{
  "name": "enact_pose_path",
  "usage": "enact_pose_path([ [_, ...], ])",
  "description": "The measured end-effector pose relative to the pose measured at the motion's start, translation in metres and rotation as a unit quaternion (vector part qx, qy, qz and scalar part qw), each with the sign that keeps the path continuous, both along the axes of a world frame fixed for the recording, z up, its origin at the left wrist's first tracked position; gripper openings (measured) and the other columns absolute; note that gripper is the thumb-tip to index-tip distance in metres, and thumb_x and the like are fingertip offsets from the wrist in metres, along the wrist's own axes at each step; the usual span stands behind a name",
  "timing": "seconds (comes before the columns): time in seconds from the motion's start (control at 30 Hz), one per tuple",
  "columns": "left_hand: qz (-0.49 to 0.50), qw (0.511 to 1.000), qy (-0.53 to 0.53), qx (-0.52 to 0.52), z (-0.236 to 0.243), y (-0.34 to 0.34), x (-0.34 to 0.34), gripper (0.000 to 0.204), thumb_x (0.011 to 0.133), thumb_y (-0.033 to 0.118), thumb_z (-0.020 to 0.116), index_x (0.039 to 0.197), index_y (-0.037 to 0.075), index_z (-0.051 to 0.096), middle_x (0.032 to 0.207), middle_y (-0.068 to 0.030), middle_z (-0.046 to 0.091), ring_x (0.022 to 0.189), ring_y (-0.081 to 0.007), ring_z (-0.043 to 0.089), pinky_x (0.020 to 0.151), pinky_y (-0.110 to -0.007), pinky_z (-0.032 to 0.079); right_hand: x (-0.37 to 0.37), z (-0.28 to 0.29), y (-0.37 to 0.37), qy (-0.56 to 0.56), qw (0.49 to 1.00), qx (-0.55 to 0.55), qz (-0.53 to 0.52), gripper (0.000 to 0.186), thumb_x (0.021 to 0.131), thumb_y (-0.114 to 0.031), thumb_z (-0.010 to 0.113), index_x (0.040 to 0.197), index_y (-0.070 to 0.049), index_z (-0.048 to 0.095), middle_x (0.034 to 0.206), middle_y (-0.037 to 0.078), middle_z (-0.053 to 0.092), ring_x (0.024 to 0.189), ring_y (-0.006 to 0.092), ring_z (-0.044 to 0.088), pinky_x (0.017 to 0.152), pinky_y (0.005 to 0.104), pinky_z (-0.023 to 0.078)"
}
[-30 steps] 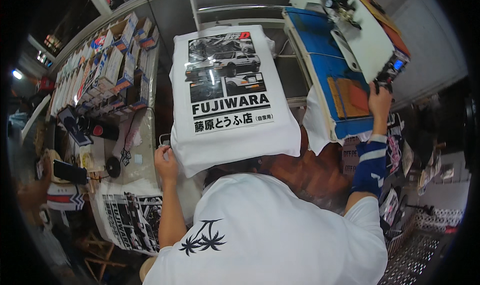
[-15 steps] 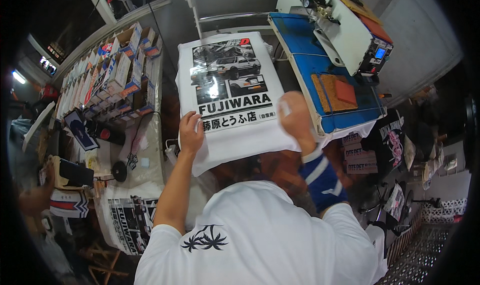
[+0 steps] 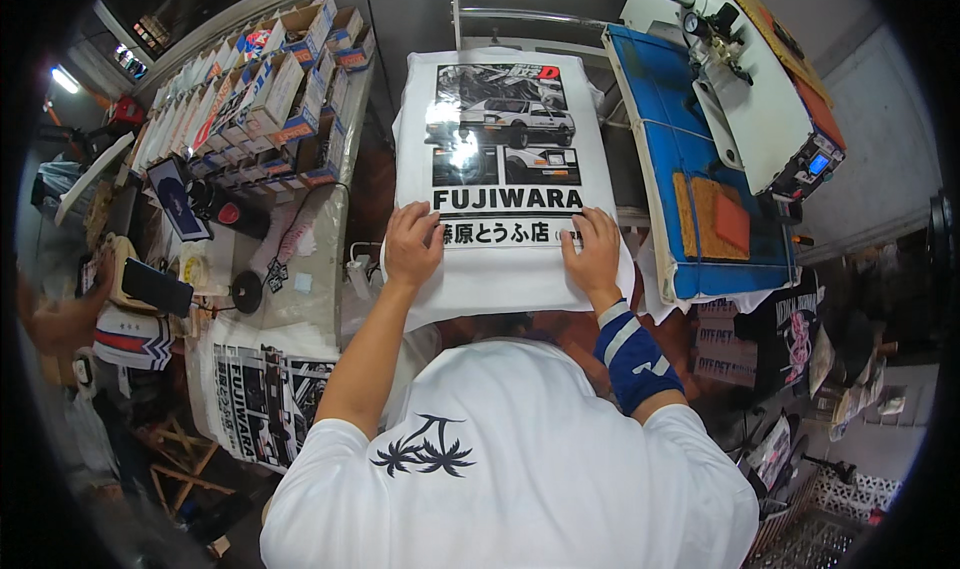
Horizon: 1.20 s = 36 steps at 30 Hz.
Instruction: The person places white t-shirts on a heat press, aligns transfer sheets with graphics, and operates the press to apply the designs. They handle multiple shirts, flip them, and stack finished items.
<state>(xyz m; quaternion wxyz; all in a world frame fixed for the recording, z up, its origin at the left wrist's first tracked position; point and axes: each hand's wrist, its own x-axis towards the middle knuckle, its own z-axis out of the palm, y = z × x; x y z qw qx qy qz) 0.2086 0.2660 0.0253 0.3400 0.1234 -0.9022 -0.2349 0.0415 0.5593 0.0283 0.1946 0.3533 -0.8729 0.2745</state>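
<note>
A white T-shirt lies spread flat over a platen in front of me. On it rests a glossy sheet printed with a black-and-white car picture and dark lettering. My left hand lies on the sheet's lower left corner, fingers stretched forward. At the lower right corner is my right hand, its fingers likewise out flat and covering the end of the bottom line of print. Neither hand grips anything. A blue sleeve with a pale stripe covers my right forearm.
A heat press with a blue padded board stands at the right, an orange block on it. Boxes of packed sheets fill the left table. More printed sheets lie lower left. Another person's hand is at the far left.
My right hand, blurred before at the sheet's right side, now lies on its lower right corner. My left hand stays at the lower left corner. The whole view has shifted slightly.
</note>
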Motion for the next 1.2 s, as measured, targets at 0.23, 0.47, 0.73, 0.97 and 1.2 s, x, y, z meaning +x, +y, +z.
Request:
enact_pose_path([
  [0.23,-0.001,1.0,0.007,-0.01,-0.003,-0.001,-0.002,0.023,0.081,0.012,0.074,0.103,0.005,0.073,0.119,-0.012,0.068,0.117,-0.0311,0.061,0.111,-0.051,0.041,0.001,0.003,0.0,-0.009,1.0,0.002,-0.007,0.032,0.088,-0.028,0.07,0.109,-0.004,0.069,0.127,0.015,0.063,0.128,0.0366,0.052,0.115,0.0509,0.034],
  [0.47,0.006,1.0,0.006,-0.014,-0.004,0.0,-0.002,0.022,0.081,0.011,0.074,0.102,0.005,0.074,0.118,-0.0125,0.069,0.117,-0.0312,0.062,0.112,-0.051,0.04,0.001,0.003,0.0,-0.011,1.0,0.004,-0.008,0.032,0.088,-0.029,0.069,0.108,-0.003,0.071,0.128,0.015,0.063,0.129,0.0359,0.051,0.116,0.0511,0.032],
  [0.73,0.0,1.0,-0.003,-0.015,-0.006,-0.001,-0.002,0.022,0.082,0.012,0.075,0.103,0.006,0.074,0.121,-0.0119,0.069,0.119,-0.0309,0.061,0.113,-0.05,0.039,0.001,0.003,0.001,-0.022,1.0,0.001,-0.015,0.033,0.088,-0.028,0.069,0.11,-0.004,0.071,0.127,0.014,0.063,0.13,0.0351,0.051,0.116,0.0508,0.032],
  [0.97,-0.004,1.0,0.008,-0.017,-0.007,-0.002,-0.001,0.021,0.082,0.013,0.074,0.102,0.006,0.074,0.121,-0.0115,0.069,0.12,-0.0306,0.061,0.113,-0.05,0.039,0.002,0.003,0.0,-0.021,1.0,-0.002,-0.016,0.031,0.087,-0.027,0.069,0.109,-0.004,0.07,0.127,0.014,0.063,0.13,0.0353,0.051,0.115,0.0506,0.033],
  [1.2,0.02,0.995,-0.095,-0.006,0.018,0.001,-0.011,0.024,0.081,0.014,0.074,0.104,0.007,0.071,0.117,-0.0097,0.065,0.113,-0.0325,0.06,0.106,-0.052,0.042,-0.009,0.005,-0.002,-0.073,0.996,-0.003,-0.048,0.032,0.085,-0.028,0.071,0.108,-0.005,0.07,0.126,0.015,0.063,0.123,0.0357,0.054,0.109,0.052,0.037],
])
